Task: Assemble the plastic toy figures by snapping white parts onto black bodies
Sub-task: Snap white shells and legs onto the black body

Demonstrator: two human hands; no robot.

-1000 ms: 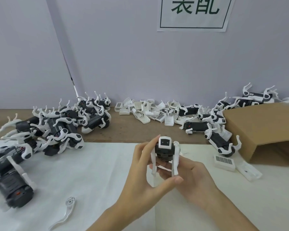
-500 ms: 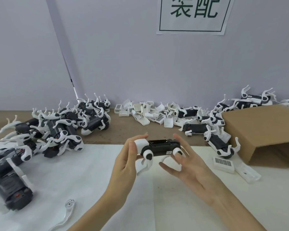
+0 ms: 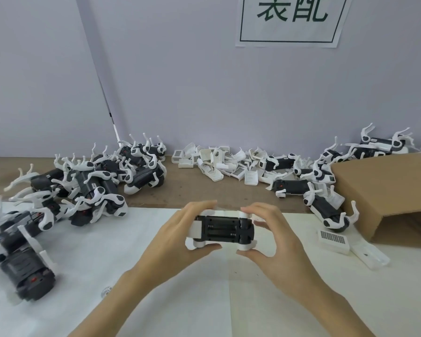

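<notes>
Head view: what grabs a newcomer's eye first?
Both hands, the left hand and right hand, grip one black toy body with white parts at its ends, held level at centre above the white sheet. A heap of finished figures sprawls at left, loose white parts line the back wall, and an open cardboard box lies at right.

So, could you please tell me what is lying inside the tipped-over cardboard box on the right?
The cardboard box lies on its side, its opening facing the person. Only bare brown floor and shadow show near the mouth; the deeper interior runs out of view, so any contents there cannot be seen.
</notes>
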